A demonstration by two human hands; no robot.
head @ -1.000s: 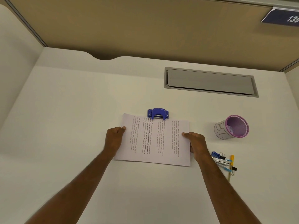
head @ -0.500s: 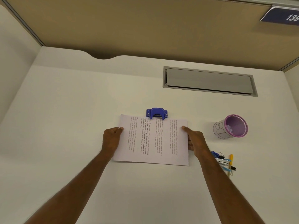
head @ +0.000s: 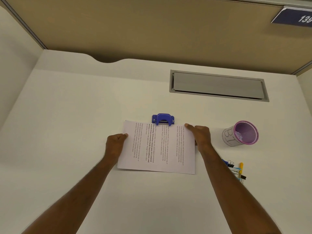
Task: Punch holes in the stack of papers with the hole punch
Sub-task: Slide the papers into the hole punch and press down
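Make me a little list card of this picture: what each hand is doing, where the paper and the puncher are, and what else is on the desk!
left hand: grips the left edge of the stack of papers
right hand: grips the right edge of the papers
papers: printed side up, far edge at the mouth of the hole punch
hole punch: blue, on the desk, nobody pressing it
pen cup: purple mesh, right of the papers
pens and binder clips: near the right forearm

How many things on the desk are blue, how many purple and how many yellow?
Blue: 1, the hole punch
Purple: 1, the mesh cup
Yellow: 1, the pen in the pile of small clips, too jumbled to count by colour
Total: 3
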